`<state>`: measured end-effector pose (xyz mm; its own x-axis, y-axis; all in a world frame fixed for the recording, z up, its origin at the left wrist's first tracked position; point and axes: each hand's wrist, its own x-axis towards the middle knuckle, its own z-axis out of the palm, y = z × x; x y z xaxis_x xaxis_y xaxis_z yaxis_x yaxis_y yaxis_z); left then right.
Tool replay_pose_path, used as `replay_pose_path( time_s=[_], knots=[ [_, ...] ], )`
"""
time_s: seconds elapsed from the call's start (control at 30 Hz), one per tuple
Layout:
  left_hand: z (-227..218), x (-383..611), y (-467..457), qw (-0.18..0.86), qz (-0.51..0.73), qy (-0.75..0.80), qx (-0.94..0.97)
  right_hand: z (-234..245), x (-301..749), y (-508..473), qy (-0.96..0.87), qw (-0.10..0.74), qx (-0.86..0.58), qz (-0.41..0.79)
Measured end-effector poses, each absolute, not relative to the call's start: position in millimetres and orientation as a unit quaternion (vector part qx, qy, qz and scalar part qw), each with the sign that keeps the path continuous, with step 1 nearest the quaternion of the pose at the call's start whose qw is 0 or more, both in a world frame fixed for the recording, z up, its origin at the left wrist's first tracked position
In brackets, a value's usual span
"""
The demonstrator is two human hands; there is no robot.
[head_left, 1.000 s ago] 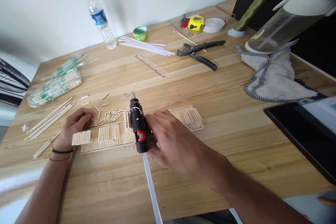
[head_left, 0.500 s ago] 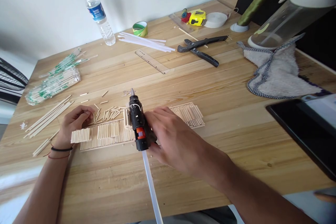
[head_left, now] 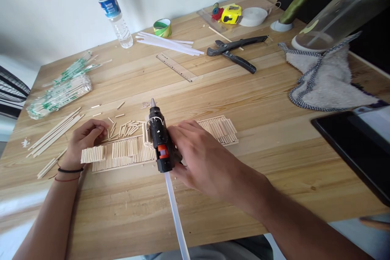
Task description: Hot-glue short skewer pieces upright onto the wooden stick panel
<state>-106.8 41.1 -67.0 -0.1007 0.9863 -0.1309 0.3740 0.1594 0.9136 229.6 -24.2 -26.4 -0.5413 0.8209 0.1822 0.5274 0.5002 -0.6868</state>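
My right hand (head_left: 195, 154) is wrapped round a black glue gun (head_left: 160, 142) with an orange trigger; its nozzle points away from me and a white glue stick (head_left: 175, 211) trails from its back. The gun sits over a flat panel of short wooden sticks (head_left: 128, 152) lying on the wooden table (head_left: 213, 97). My left hand (head_left: 85, 140), fingers curled, rests at the panel's left end beside a loose block of sticks. Loose cut stick pieces (head_left: 128, 128) lie just behind the panel.
Long sticks (head_left: 55, 132) and wrapped chopstick packs (head_left: 61, 93) lie at the left. Behind are a water bottle (head_left: 111, 8), tape roll (head_left: 162, 27), white glue sticks (head_left: 170, 44), ruler (head_left: 176, 67), black cutters (head_left: 234, 50) and tape measure (head_left: 231, 13). A towel (head_left: 326, 77) and dark tablet (head_left: 356, 150) are right.
Both hands and the glue gun keep their places on the panel. The view has tilted slightly, so everything sits a little higher in the picture.
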Motion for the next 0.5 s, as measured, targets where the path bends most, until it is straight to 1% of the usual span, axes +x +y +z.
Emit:
replay_pose_path(
  time_s=[0.5],
  knots=[
    [-68.7, -107.2, 42.0, 0.406, 0.371, 0.64, 0.537, -28.9, 229.8, -24.4, -0.833, 0.26, -0.408, 0.269]
  ],
)
